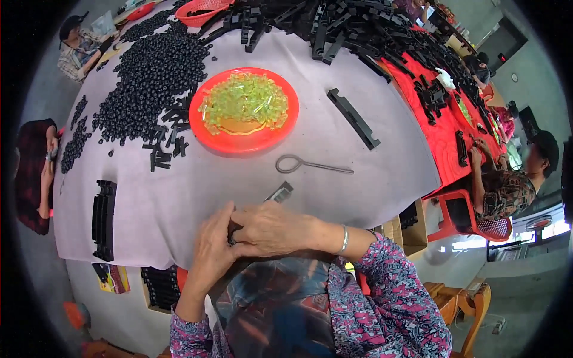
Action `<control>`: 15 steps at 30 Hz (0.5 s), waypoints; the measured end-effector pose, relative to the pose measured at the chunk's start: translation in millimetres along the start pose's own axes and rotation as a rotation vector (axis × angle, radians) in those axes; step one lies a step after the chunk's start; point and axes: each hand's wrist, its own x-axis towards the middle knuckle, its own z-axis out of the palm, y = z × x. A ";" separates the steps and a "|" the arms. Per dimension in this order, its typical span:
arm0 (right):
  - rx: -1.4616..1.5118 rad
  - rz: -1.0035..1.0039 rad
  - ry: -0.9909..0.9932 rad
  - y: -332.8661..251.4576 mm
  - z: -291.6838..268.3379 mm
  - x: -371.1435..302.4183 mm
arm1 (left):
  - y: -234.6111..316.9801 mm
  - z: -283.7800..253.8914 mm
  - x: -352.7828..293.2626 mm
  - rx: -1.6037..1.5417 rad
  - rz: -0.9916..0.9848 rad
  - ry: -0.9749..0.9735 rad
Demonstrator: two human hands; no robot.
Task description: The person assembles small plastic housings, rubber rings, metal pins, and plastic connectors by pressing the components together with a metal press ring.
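Note:
Both my hands meet at the near edge of the grey-covered table (pixel 358 179). My right hand (pixel 274 230) lies over a long black plastic strip (pixel 279 193), whose far end sticks out beyond my fingers. My left hand (pixel 212 253) closes against the strip's near end from below, and that end is hidden between my hands. Beyond them lies a metal rod with a loop at one end (pixel 310 165). Farther back stands a round orange plate (pixel 248 110) heaped with small translucent yellow-green pieces (pixel 245 98).
Small black beads (pixel 149 71) and short black clips cover the table's far left; long black strips (pixel 352 24) pile along the back. Single black strips lie at left (pixel 103 219) and right (pixel 353 118). Other people sit at the left and at a red table (pixel 441 128) on the right.

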 end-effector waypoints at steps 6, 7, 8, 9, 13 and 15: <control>-0.101 -0.051 -0.053 0.4 3.0 6.1 | -15.1 4.1 -4.5 0.027 0.052 -0.010; -0.082 -0.062 -0.045 3.0 4.4 4.9 | -16.4 5.0 -4.8 0.031 0.077 -0.016; -0.062 -0.073 -0.037 4.8 5.8 3.7 | -15.6 4.5 -4.5 0.030 0.075 -0.016; -0.060 -0.073 -0.039 6.7 6.9 3.0 | -13.5 3.4 -3.3 0.031 0.071 -0.025; -0.006 -0.071 -0.103 7.9 2.0 7.5 | -11.2 1.0 -4.5 0.024 0.020 -0.061; 0.046 -0.074 -0.102 12.8 2.2 8.1 | -13.6 2.2 -2.7 0.016 0.033 -0.059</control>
